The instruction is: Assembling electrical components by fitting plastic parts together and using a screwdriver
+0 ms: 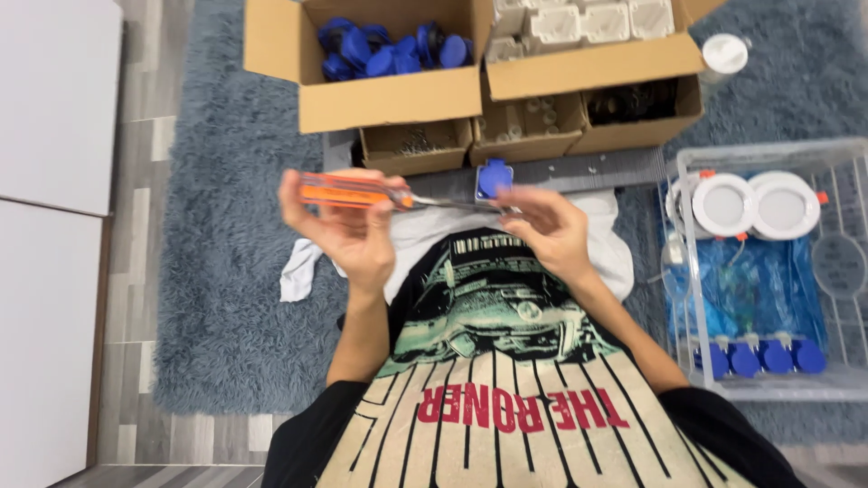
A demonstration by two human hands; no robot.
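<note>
My left hand (348, 230) is closed around the orange handle of a screwdriver (354, 192), which lies level in front of my chest. Its metal shaft (452, 203) runs right to my right hand (547, 228), whose fingertips pinch the tip end. Whether a small part sits at the tip is hidden by the fingers. A blue socket piece (495, 176) lies on the rug just beyond my right hand, apart from it. A white cloth (425, 230) is spread over my lap under both hands.
Open cardboard boxes stand ahead: one with blue caps (389, 47), one with white plastic housings (579, 23), and smaller ones (416, 145) with small parts. A clear crate (768, 154) at right holds white round lamps (723, 203) and blue pieces (759, 357). Grey rug (226, 271); white cabinet (50, 226) at left.
</note>
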